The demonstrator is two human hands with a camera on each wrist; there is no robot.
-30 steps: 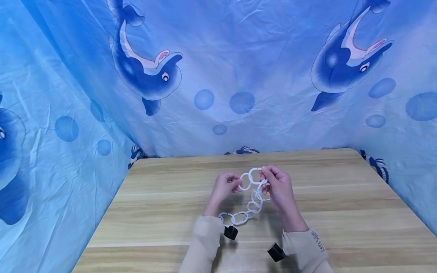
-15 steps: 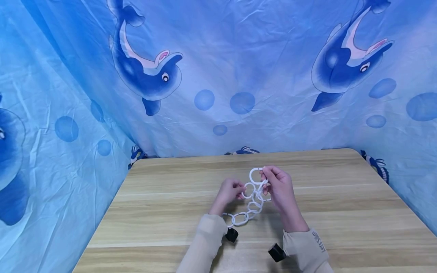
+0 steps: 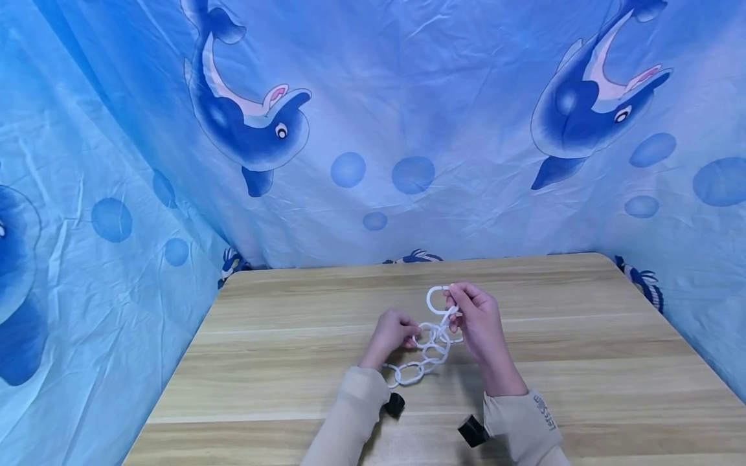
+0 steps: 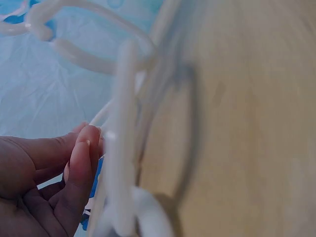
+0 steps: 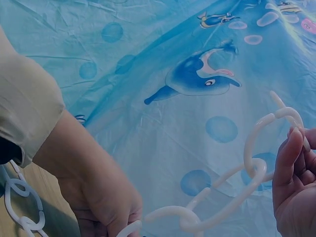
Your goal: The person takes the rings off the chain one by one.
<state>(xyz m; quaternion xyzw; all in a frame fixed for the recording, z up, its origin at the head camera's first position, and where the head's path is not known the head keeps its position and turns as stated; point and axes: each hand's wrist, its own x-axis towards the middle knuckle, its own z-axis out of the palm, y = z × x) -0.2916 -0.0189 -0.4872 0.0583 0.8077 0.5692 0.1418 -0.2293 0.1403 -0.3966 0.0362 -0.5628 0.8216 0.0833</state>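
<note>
A chain of white plastic rings point(image 3: 428, 353) runs from the wooden table point(image 3: 583, 349) up between both hands. My right hand point(image 3: 452, 301) pinches the topmost ring point(image 3: 434, 298) and holds it raised. My left hand point(image 3: 412, 336) sits lower and grips a ring further down the chain. In the right wrist view the right hand point(image 5: 296, 163) pinches the upper ring point(image 5: 259, 143), with linked rings leading down to the left hand point(image 5: 106, 207). In the left wrist view the left hand's fingertips point(image 4: 81, 158) lie against blurred white rings point(image 4: 121, 163).
Blue dolphin-print cloth point(image 3: 373, 129) hangs behind and along both sides of the table. Black wrist cameras point(image 3: 471, 430) sit at the beige sleeves point(image 3: 519, 421). The chain's lower end point(image 3: 402, 373) lies flat on the wood near the left wrist.
My left hand has moved down and slightly right with its ring, closer to the table and under the right hand. The right hand has stayed in place with the top ring.
</note>
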